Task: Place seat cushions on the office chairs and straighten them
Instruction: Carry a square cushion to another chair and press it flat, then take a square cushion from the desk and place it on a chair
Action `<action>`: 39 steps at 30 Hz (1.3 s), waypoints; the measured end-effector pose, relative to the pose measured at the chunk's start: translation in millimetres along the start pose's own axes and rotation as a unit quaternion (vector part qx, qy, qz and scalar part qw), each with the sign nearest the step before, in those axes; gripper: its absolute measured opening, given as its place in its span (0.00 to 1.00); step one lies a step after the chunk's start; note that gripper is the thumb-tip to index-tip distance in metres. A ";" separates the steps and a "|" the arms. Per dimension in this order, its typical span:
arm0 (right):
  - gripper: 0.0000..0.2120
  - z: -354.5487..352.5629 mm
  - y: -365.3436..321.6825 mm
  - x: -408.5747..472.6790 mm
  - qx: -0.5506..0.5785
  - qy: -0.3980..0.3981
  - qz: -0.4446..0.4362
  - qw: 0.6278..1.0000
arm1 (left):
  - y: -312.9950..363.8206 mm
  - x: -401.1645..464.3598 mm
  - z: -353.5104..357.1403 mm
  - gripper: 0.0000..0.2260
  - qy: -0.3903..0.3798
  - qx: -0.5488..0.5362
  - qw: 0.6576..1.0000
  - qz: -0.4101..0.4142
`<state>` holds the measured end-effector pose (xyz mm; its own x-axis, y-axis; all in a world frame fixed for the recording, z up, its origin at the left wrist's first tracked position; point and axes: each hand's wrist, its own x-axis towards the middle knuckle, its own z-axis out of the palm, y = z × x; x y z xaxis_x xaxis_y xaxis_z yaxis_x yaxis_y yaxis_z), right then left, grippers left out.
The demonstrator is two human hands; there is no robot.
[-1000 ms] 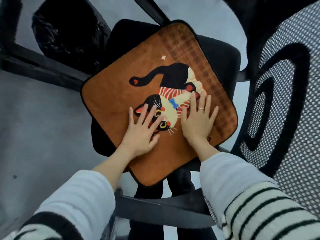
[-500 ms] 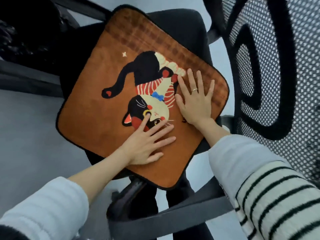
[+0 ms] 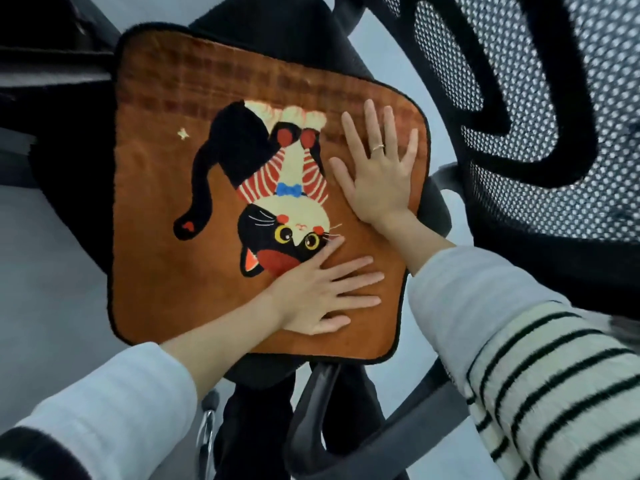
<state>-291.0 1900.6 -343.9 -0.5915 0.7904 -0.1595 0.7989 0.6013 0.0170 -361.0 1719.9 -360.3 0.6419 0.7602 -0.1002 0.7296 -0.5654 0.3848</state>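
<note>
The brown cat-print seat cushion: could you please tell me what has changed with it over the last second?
The brown cat-print seat cushion has turned clockwise on the black office chair. Left hand and right hand still press flat on it.

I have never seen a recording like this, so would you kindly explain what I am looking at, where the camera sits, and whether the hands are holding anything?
There is no machine here: a person wears a wide-angle camera on the head, which looks forward and down at their own two arms in striped sleeves. The single picture comes from that head view.

Below is a black office chair; its mesh backrest fills the right side. On the seat lies a brown seat cushion with a cat design on it.

Nothing is gripped. The left hand lies flat on the cushion's near part, fingers straight and spread. The right hand, which wears a ring, presses flat nearer the backrest. Both palms rest on the cushion, probably to smooth or shift it.
</note>
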 end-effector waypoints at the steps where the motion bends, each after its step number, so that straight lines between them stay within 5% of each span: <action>1: 0.29 -1.9 -1.0 0.8 0.000 -0.026 0.004 1.000 | -3.8 1.3 -0.3 0.24 0.008 0.008 1.000 -0.006; 7: 0.28 -28.5 3.6 -20.1 0.046 -0.215 0.005 0.975 | 4.5 -14.4 -25.6 0.22 -0.096 0.011 0.995 -0.025; 14: 0.26 -128.5 -12.6 -48.0 0.147 -0.334 -0.010 0.931 | 23.1 -92.6 -131.4 0.23 -0.156 -0.059 0.927 -0.336; 18: 0.22 -198.5 -46.4 -51.5 0.165 -0.337 -0.108 0.921 | 41.7 -117.7 -206.9 0.21 -0.046 -0.127 0.846 -0.515; 22: 0.21 -267.8 -80.6 -57.2 0.126 -0.295 -0.229 0.919 | 88.0 -138.1 -272.3 0.21 0.204 -0.269 0.670 -0.662; 24: 0.22 -306.9 -98.7 -69.2 0.095 -0.274 -0.295 0.910 | 123.3 -152.0 -297.1 0.19 0.274 -0.290 0.612 -0.683; 32: 0.20 -408.4 -190.1 -162.4 0.161 -0.181 -0.477 0.845 | 270.7 -230.3 -348.5 0.15 0.382 -0.229 0.492 -0.748; 39: 0.17 -443.7 -253.4 -330.9 0.232 -0.210 -0.585 0.748 | 462.8 -294.8 -337.6 0.16 0.404 -0.186 0.402 -0.800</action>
<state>-346.2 1538.8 142.6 -0.9064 -0.4116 -0.0950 -0.2301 0.6697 -0.7061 -292.2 1342.2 157.1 -0.9757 -0.0043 -0.2190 -0.1264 0.8276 0.5469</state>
